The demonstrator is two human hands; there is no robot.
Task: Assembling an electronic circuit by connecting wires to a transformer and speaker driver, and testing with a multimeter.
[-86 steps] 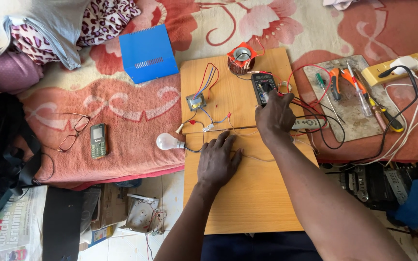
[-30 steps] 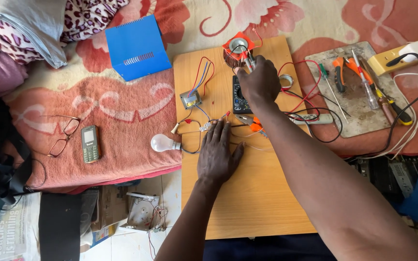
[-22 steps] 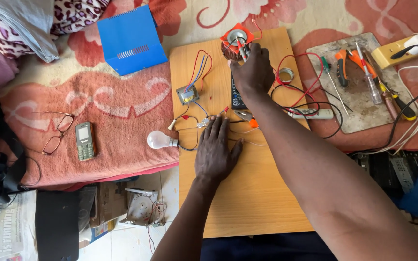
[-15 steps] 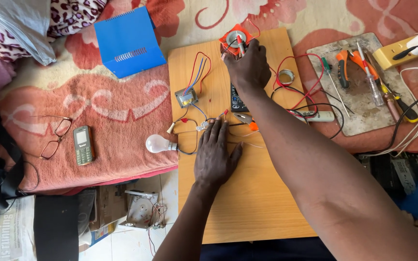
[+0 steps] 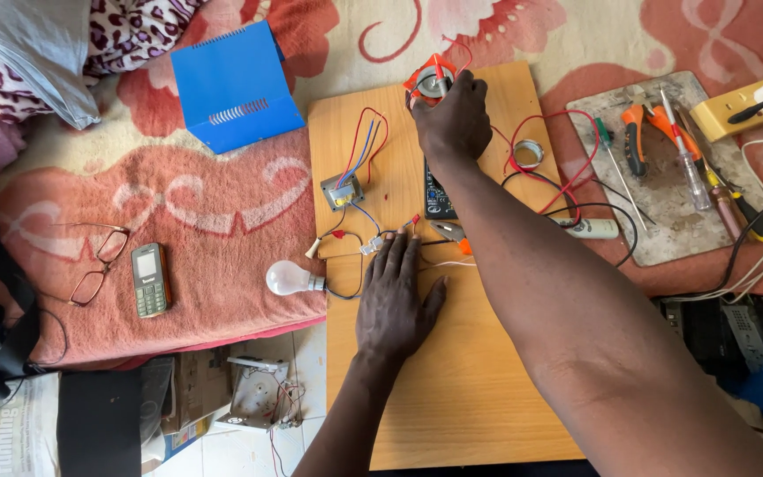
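Reaching to the far end of the board [image 5: 452, 397], the right hand [image 5: 454, 119] is curled over an orange reel [image 5: 430, 81], fingers bent round its near side; how firm the hold is cannot be told, since the knuckles hide the contact. The reel sits at the board's top edge, just beside a red wire [image 5: 536, 132] that loops out to the right. The left hand [image 5: 395, 300] lies flat and spread, palm down, fingertips pressing a joint of thin wires [image 5: 368, 247] near the board's middle; it grips nothing, only pins.

To handle the reel well, I judge, the fingers should take it by its rim and keep it low, so the red wire does not drag the small grey part [image 5: 342, 190] or the dark meter [image 5: 439, 196] lying under the forearm. The pinning hand does best keeping its weight on the joint, as slack wire there could pull a bare end loose. A bulb [image 5: 289, 278] hangs off the board's left edge on its lead and could roll with any tug.

Further out: a metal ring [image 5: 529, 153], pliers [image 5: 636, 141] and a screwdriver [image 5: 680, 150] on a tray [image 5: 664, 234], a blue cover [image 5: 236, 88], a phone [image 5: 149, 280] and glasses [image 5: 94, 265] on the blanket
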